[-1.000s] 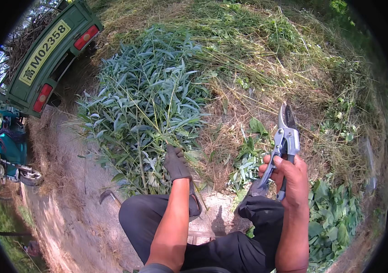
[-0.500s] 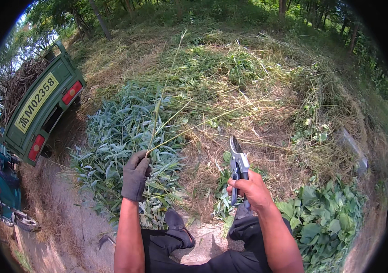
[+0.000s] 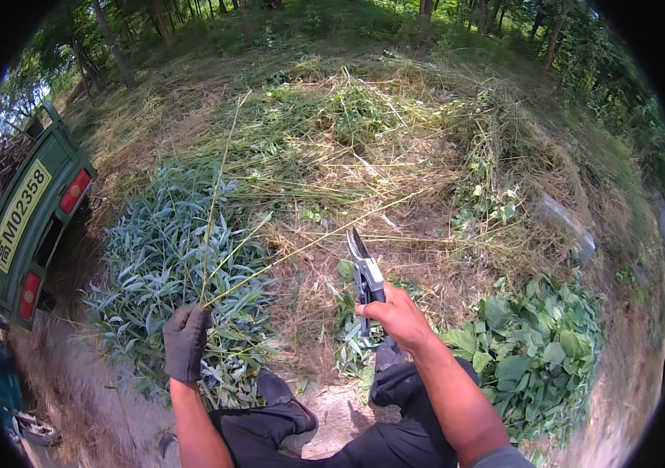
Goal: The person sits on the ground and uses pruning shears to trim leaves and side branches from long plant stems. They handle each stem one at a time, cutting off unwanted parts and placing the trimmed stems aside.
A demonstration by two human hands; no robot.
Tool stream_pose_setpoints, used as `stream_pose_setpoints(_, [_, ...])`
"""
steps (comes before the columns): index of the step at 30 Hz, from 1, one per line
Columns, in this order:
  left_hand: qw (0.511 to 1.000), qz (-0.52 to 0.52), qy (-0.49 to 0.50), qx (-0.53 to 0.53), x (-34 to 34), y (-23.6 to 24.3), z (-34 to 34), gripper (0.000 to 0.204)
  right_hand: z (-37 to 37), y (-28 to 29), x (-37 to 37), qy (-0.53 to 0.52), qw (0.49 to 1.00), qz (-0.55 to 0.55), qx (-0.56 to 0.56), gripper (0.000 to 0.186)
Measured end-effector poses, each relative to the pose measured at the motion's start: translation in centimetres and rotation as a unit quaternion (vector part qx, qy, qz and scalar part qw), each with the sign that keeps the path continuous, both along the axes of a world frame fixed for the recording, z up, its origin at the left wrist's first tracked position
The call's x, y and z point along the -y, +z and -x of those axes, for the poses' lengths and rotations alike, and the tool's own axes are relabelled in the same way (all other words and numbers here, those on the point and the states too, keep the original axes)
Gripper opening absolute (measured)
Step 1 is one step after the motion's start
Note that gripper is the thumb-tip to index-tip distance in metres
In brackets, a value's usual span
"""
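Note:
My left hand (image 3: 186, 342), in a dark grey glove, is closed round the base of a thin forked plant stem (image 3: 215, 187). Its bare yellowish branches fan out from my fist, one upward and another far to the right. Bare, my right hand (image 3: 396, 315) grips a pair of pruning shears (image 3: 366, 273) with silver and dark handles. Their dark blades point up and away, apart from the stem's base and close to the long right branch. Below and behind my left hand lies a heap of grey-green leafy cuttings (image 3: 168, 242).
A pile of broad green leaves (image 3: 527, 343) lies at my right. Cut grass and dry stalks (image 3: 363, 164) cover the ground ahead. At the left stands a green truck bed (image 3: 32, 210) loaded with brown sticks. A clear plastic piece (image 3: 570, 226) lies at the right, and trees line the back.
The whole view has turned to the right, so the truck, heaps and both hands sit farther left. My left hand still grips the stem and my right hand the shears.

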State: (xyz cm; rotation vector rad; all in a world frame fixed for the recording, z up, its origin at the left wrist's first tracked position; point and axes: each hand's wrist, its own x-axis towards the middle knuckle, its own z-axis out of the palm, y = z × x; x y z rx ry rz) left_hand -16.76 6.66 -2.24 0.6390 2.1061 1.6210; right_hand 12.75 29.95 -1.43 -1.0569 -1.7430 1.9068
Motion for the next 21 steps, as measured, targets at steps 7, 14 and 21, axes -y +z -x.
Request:
stream_pose_setpoints(7, [0.999,0.018,-0.007,0.025,0.4,0.4,0.2,0.016,-0.3,0.8,-0.2,-0.039,0.999,0.008,-0.012,0.026])
stream_pose_setpoints(14, [0.999,0.044,-0.009,0.028,0.3,1.0,-0.1,0.019,-0.3,0.7,-0.8,-0.056,0.998,0.006,-0.011,0.022])
stream_pose_setpoints(21, [0.998,0.052,0.018,0.026,1.2,0.5,1.0,0.018,-0.8,-0.1,-1.3,-0.063,0.998,0.014,-0.024,0.021])
